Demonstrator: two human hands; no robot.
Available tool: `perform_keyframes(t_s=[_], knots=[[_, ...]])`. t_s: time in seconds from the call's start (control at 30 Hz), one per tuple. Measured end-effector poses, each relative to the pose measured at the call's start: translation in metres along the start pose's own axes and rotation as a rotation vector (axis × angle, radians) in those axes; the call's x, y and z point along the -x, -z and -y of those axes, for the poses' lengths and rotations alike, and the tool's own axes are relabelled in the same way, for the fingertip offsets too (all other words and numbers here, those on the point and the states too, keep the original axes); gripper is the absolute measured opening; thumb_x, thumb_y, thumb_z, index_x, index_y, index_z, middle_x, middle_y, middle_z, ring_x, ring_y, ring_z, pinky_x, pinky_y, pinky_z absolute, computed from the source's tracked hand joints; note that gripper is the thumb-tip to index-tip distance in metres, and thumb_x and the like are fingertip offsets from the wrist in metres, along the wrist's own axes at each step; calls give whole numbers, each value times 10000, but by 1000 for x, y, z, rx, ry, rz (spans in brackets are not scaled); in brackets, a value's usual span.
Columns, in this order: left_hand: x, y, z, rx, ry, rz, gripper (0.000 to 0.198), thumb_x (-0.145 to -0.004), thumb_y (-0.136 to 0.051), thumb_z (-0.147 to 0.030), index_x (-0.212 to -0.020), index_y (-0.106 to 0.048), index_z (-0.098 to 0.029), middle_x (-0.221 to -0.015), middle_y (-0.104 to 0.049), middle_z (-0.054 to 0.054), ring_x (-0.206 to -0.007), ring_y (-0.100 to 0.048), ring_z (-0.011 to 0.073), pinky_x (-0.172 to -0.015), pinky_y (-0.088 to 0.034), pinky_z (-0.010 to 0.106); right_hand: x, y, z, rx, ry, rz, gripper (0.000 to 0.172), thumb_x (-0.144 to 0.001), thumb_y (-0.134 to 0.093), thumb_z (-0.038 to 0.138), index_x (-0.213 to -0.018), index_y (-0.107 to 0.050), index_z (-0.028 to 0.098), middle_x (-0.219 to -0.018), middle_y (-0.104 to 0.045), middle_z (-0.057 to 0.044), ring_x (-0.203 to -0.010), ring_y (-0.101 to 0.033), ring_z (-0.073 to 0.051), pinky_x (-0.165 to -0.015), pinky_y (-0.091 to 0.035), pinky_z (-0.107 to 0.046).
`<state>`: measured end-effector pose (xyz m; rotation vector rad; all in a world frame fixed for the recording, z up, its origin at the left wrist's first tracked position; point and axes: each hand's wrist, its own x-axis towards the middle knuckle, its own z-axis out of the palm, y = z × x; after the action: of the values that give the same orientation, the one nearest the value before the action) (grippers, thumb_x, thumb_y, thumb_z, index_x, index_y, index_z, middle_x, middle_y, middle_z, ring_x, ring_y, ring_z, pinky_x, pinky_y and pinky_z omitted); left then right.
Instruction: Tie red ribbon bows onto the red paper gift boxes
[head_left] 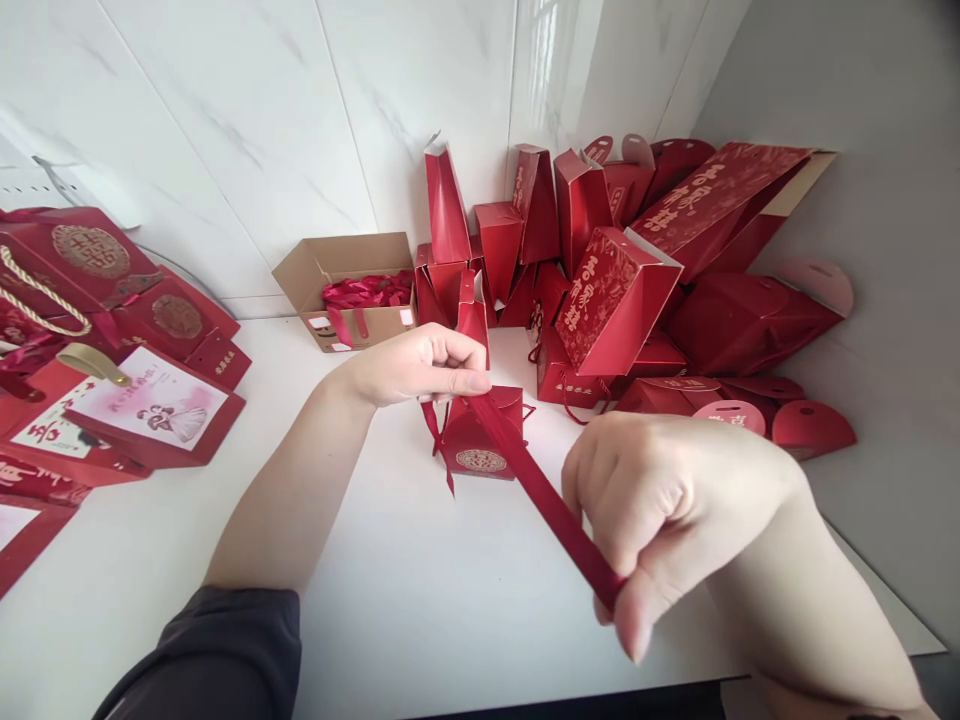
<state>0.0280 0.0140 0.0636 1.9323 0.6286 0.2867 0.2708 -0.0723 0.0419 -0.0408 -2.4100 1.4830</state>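
1. The red ribbon [546,502] is straight in the air between the hands, its long way going from 11 o'clock to 5 o'clock.
2. The left hand [424,365] pinches its top part; the right hand [660,510] grips the bottom part.
3. The little red box [463,440] is on the white table [405,570], nearer the left hand. From the box, the left hand is at 11 o'clock, the right at 4.
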Motion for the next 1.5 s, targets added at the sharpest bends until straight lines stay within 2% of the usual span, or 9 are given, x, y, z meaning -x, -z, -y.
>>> perform_keyframes(t_s=[0.17,0.33,0.4,0.57,0.77,1.0,1.13,1.27,1.5], knots=[[-4,5,9,-22,28,-111,352,-846,-662,-395,-621,-551,-148,-545,-335,-57,-471,-269,49,-437,-218,204,19,18,21,115,-401,50,180,-804,-752,385,-796,-777,207,-679,-729,-9,-588,-635,-119,-552,-437,-224],[-4,-8,1,-58,-12,-80,322,-855,-647,-410,-671,-610,-149,-582,-443,-33,-508,-366,66,-481,-302,213,3,18,18,248,-507,-541,310,-866,-664,421,-1102,-689,220,-997,-717,-21,-741,-643,-125,-610,-469,-224],[-4,-17,-3,-99,-27,-81,297,-845,-659,-406,-696,-638,-150,-599,-500,-23,-536,-420,74,-504,-337,212,-8,17,4,206,-476,-610,301,-878,-640,428,-1081,-687,212,-996,-711,-25,-777,-643,-141,-653,-485,-245],[-1,-24,-11,-132,17,-55,250,-848,-655,-389,-772,-695,-154,-678,-632,13,-584,-531,91,-534,-413,200,-9,24,-17,125,-456,-385,278,-885,-609,425,-909,-744,183,-871,-729,-32,-767,-652,-163,-666,-483,-261],[16,-6,-17,-262,106,3,269,-803,-699,-429,-742,-724,-168,-597,-618,5,-514,-512,84,-455,-364,186,26,33,11,293,-741,-131,227,-869,-627,358,-790,-767,197,-566,-590,16,-463,-455,-98,-429,-293,-241],[11,-25,-19,-190,45,-85,255,-780,-730,-412,-748,-706,-160,-590,-634,5,-509,-557,94,-465,-401,191,-6,21,-1,-30,-486,-346,397,-814,-710,403,-1158,-648,212,-988,-695,-40,-814,-615,-158,-666,-467,-246],[3,-37,-17,-115,-57,-251,235,-785,-739,-364,-771,-632,-155,-567,-601,-11,-506,-550,90,-486,-416,196,-26,14,-25,-380,-345,-518,371,-878,-636,460,-1111,-565,180,-788,-640,0,-576,-497,-83,-530,-396,-216],[6,-27,-18,-147,-66,-431,231,-864,-641,-401,-859,-585,-177,-644,-589,-16,-499,-504,72,-478,-404,191,-17,19,-23,-272,-448,-535,305,-840,-688,448,-851,-660,144,-637,-530,38,-503,-378,-55,-456,-283,-208],[4,-5,2,-600,144,-45,385,-719,-725,-530,-904,-682,-196,-882,-631,34,-753,-560,157,-595,-404,230,9,32,2,-164,-380,-771,218,-848,-690,366,-778,-648,164,-705,-596,-6,-590,-507,-100,-544,-423,-246]])
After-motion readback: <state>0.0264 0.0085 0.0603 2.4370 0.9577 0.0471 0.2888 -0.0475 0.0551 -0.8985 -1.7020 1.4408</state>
